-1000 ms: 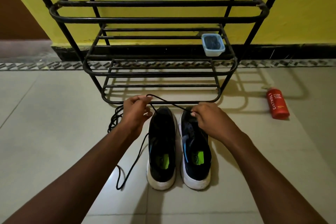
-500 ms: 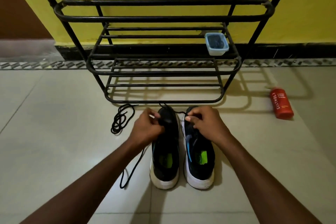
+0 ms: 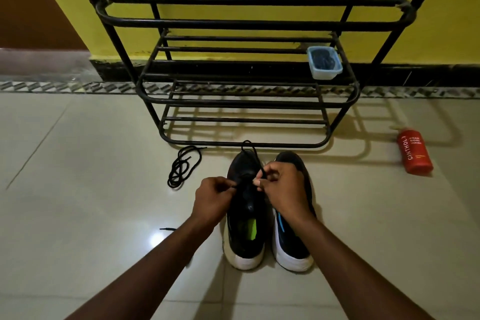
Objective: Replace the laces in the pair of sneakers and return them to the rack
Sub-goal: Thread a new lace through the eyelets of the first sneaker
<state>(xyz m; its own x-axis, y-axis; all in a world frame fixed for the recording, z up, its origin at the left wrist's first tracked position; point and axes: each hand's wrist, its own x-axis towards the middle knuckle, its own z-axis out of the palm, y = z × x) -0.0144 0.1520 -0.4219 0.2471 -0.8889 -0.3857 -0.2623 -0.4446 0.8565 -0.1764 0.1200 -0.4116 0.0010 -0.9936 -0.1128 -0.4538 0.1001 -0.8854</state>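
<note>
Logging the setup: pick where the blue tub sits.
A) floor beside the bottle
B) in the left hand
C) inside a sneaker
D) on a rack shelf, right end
D: the tub stands on a shelf at the right end of the rack.

Setting: domestic interior, the shoe-storage corner of a home. Evidence: black metal shoe rack point(image 3: 254, 24) against a yellow painted wall point(image 3: 441, 8); black skirting point(image 3: 415, 73); glossy cream floor tiles point(image 3: 78, 163) with a patterned border strip point(image 3: 52, 86); pair of sneakers point(image 3: 246, 241) on the floor; red Cinthol bottle point(image 3: 414, 153) lying nearby.
</note>
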